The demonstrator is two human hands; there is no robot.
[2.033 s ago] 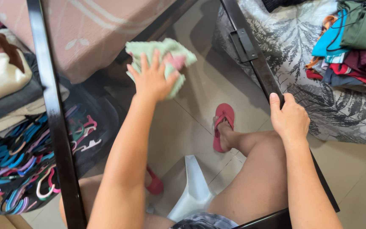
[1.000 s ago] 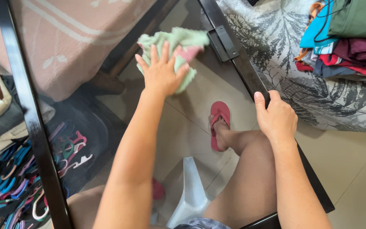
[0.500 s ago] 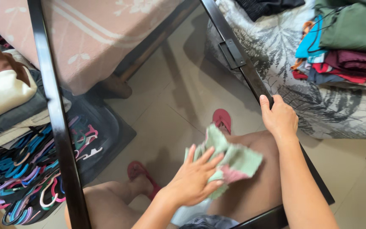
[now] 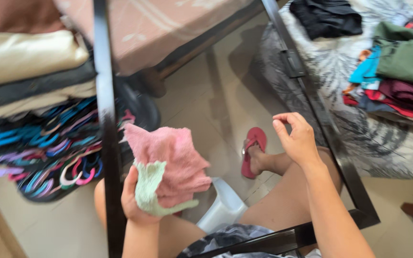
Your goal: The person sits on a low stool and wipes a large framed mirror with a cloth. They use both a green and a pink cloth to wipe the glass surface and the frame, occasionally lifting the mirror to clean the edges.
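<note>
Gripping a pink and green cloth (image 4: 168, 165), the left hand (image 4: 135, 198) had its fingers shut tight on the bottom of it, low beside the black frame (image 4: 105, 119). The right hand (image 4: 296, 138) hung loosely curled, holding nothing, just off the frame's other bar. Colourful hangers (image 4: 48, 153) lay piled nearby.

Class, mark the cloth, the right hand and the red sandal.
cloth (image 4: 173, 162), head view, its pink middle.
right hand (image 4: 298, 138), head view, back of the hand.
red sandal (image 4: 255, 139), head view, its toe end.
</note>
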